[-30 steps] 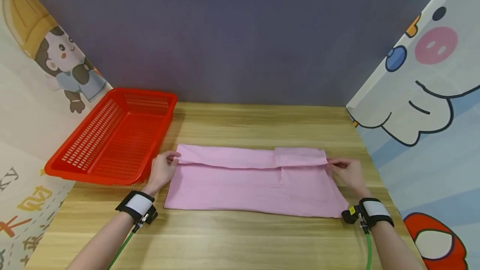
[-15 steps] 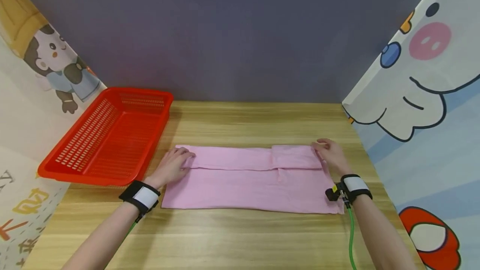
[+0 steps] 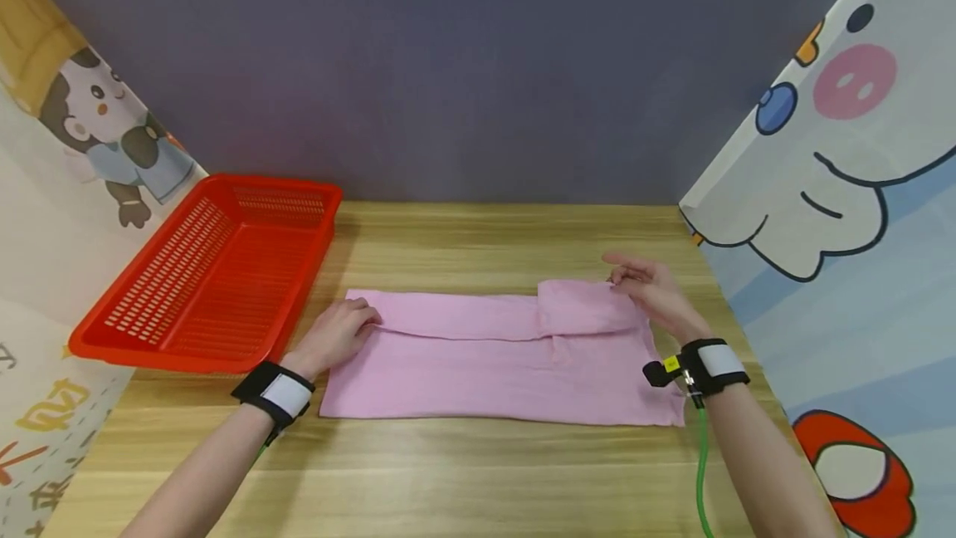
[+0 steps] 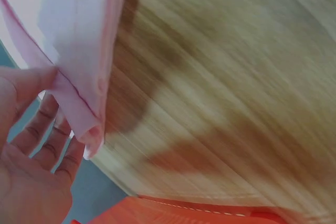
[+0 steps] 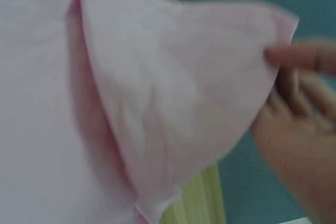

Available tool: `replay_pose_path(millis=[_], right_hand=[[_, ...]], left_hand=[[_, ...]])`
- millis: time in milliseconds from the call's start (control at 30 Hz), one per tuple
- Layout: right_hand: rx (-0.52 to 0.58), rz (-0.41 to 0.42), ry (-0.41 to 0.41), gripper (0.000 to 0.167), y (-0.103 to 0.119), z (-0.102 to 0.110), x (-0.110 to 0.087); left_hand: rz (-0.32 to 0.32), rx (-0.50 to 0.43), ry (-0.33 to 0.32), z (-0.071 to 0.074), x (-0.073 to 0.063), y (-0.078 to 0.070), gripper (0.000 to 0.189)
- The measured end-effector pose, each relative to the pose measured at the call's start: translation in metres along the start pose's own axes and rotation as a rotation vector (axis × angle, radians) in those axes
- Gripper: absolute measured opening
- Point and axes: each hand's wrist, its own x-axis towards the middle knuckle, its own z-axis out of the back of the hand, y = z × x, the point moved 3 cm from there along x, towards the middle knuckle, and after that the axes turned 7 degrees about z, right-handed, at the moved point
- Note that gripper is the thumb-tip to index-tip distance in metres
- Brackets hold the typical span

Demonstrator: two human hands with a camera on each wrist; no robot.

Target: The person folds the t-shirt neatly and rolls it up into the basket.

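A pink cloth (image 3: 463, 380) lies spread across the wooden table, with a long strip folded over along its far side. At the left end of that strip, my left hand (image 3: 339, 335) pinches the fold; the left wrist view has the thumb (image 4: 37, 82) on its edge and the other fingers behind it. My right hand (image 3: 657, 293) holds the far right corner of the cloth between thumb and finger. That corner flap (image 5: 184, 82) is raised off the layer below in the right wrist view. Some right fingers are hidden behind the cloth there.
A red plastic basket (image 3: 317, 272) with slotted sides stands left of the cloth, close to the left hand. A dark grey panel (image 3: 478, 73) rises behind the table (image 3: 478, 480). Printed panels (image 3: 844, 214) flank both sides.
My right hand has moved left and away from me, lifting the corner flap. The left hand has shifted from the cloth's left edge onto the folded strip.
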Motion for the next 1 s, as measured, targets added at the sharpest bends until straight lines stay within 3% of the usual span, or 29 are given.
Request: replay_pose_path(millis=[200, 300, 400, 500, 567, 667, 833, 933, 1000], right_hand=[[-0.240, -0.014, 0.408, 0.050, 0.001, -0.013, -0.038], [-0.357, -0.057, 0.468, 0.046, -0.009, -0.013, -0.050], [-0.437, -0.091, 0.319, 0.042, -0.014, -0.004, -0.055], [-0.516, -0.075, 0.083, 0.035, -0.013, 0.009, -0.055], [-0.610, -0.057, -0.058, 0.032, -0.013, 0.016, -0.053], [-0.814, -0.052, -0.205, 0.030, -0.017, 0.023, -0.050], [-1.089, -0.049, -0.329, 0.032, -0.028, 0.017, -0.044], [-1.151, -0.015, -0.331, 0.033, -0.033, 0.003, -0.039], [-1.185, -0.030, -0.282, 0.037, -0.036, -0.008, -0.036]], left_hand=[[-0.019, -0.007, -0.011, 0.001, -0.002, 0.002, 0.014], [-0.023, -0.006, -0.020, 0.004, -0.003, 0.001, 0.015], [-0.026, 0.007, -0.032, 0.005, -0.003, -0.001, 0.014], [-0.026, 0.018, -0.053, 0.005, -0.002, -0.002, 0.012], [-0.033, 0.016, -0.066, 0.005, 0.000, -0.005, 0.010], [-0.054, -0.015, -0.073, 0.003, 0.004, -0.014, 0.010], [-0.123, -0.116, -0.011, -0.002, 0.012, -0.033, 0.029], [-0.172, -0.182, 0.105, -0.009, 0.013, -0.042, 0.053], [-0.190, -0.198, 0.218, -0.016, 0.013, -0.045, 0.075]])
